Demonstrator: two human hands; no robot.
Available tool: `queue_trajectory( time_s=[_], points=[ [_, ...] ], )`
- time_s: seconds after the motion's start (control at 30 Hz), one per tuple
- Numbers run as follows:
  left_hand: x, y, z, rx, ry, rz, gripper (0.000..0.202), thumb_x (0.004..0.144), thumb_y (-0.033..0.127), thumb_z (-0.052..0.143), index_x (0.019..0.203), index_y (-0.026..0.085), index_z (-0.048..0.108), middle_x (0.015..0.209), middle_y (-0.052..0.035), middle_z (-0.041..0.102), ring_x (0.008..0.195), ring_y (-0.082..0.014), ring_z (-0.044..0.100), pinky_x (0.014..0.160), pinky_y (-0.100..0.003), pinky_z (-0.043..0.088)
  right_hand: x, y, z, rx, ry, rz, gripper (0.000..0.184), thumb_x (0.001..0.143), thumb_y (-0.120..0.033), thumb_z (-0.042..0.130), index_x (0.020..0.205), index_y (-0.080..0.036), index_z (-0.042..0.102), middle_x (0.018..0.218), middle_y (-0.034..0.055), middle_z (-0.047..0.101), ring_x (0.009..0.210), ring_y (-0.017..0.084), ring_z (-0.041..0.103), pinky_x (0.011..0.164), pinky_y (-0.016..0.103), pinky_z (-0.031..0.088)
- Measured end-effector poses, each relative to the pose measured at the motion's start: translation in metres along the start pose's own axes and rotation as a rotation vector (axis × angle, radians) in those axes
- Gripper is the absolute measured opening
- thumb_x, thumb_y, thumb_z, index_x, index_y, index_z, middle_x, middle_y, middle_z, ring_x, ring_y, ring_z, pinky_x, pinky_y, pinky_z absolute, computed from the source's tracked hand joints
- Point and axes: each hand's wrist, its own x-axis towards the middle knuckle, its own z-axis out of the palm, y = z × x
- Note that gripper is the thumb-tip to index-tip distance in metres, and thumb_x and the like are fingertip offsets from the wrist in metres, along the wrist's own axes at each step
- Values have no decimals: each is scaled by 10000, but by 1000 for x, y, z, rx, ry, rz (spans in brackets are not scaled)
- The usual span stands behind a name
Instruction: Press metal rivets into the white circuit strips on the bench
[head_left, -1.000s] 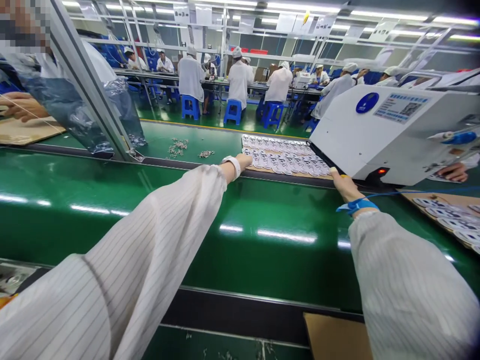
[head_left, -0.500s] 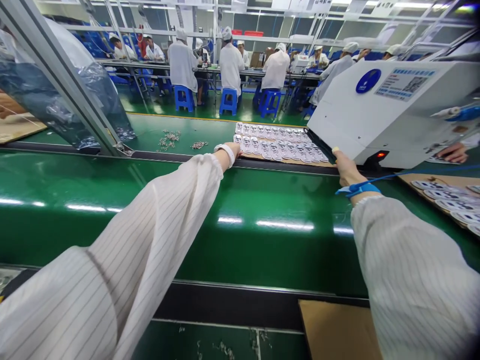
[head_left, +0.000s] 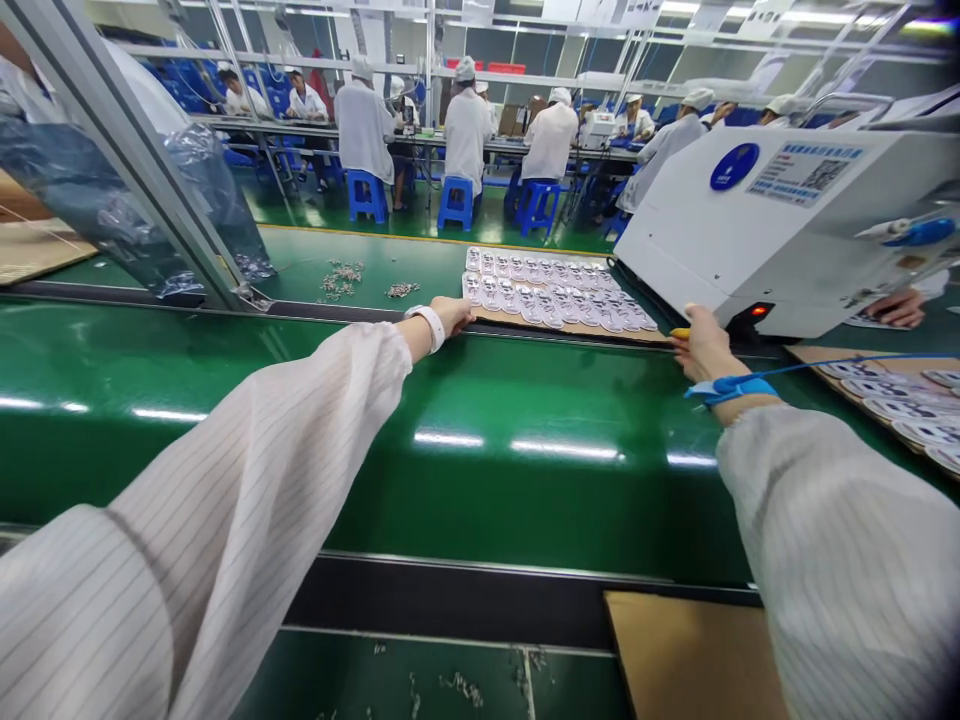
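Observation:
A cardboard sheet (head_left: 577,333) lies across the bench beyond the conveyor, carrying rows of flat white oval parts (head_left: 529,300) with dark markings. My left hand (head_left: 451,314) pinches the sheet's near left corner, fingers closed. At the near right corner, my right hand (head_left: 705,343) is closed on the sheet's edge, thumb on top. Something small and yellow (head_left: 680,333) shows at its fingertips; what it is I cannot make out. A white wristband (head_left: 432,328) circles my left wrist, and a blue strap with a cord (head_left: 731,388) circles the right.
A white machine (head_left: 765,230) stands just beyond my right hand. The green conveyor (head_left: 480,480) runs below my arms. Small metal pieces (head_left: 343,280) lie left of the sheet, near a metal post (head_left: 150,150). More parts sit on another cardboard (head_left: 806,355) at right. A co-worker's hand (head_left: 896,308) is behind the machine.
Both hands and the cardboard sheet have come slightly nearer to me. My left hand has shifted a little left, and my right hand has lowered onto the sheet's right corner.

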Motion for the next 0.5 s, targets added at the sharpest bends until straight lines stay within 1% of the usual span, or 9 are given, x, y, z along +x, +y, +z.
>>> queue_trajectory(
  time_s=[0.07,0.13,0.3,0.4,0.5],
  points=[
    [-13,-7,-7,-16,-20,-34,293,918,327,572,1150,149,554,1119,-81,588,929,-194,613,780,-376,539,-11,-3,-8,140,-16,123,337,946,-411,499,1144,-142,549,1040,68,609,809,158,621,675,320,546],
    [-28,-12,-13,-31,-37,-58,284,919,325,571,1142,149,559,1113,-81,591,921,-189,614,776,-368,540,-23,-5,-15,245,-41,180,304,941,-388,516,1119,-144,557,1003,56,613,759,136,614,628,286,542],
    [-64,-26,-31,-47,-74,-105,279,921,323,569,1134,143,560,1095,-78,595,899,-181,617,760,-358,544,-48,-4,-29,397,-85,231,223,920,-308,565,1068,-141,572,926,33,617,679,112,597,537,236,528],
    [-81,-34,-41,-45,-82,-130,264,922,320,568,1115,139,567,1063,-70,603,865,-169,621,733,-340,547,-62,-1,-34,446,-102,253,188,915,-270,576,1043,-132,579,892,25,619,658,102,596,523,217,521],
    [-96,-41,-50,-36,-82,-149,259,924,322,564,1113,145,569,1065,-70,604,863,-167,620,734,-338,547,-77,3,-40,487,-113,272,177,920,-276,568,1032,-139,584,896,24,620,660,102,596,528,222,525]
  ],
)
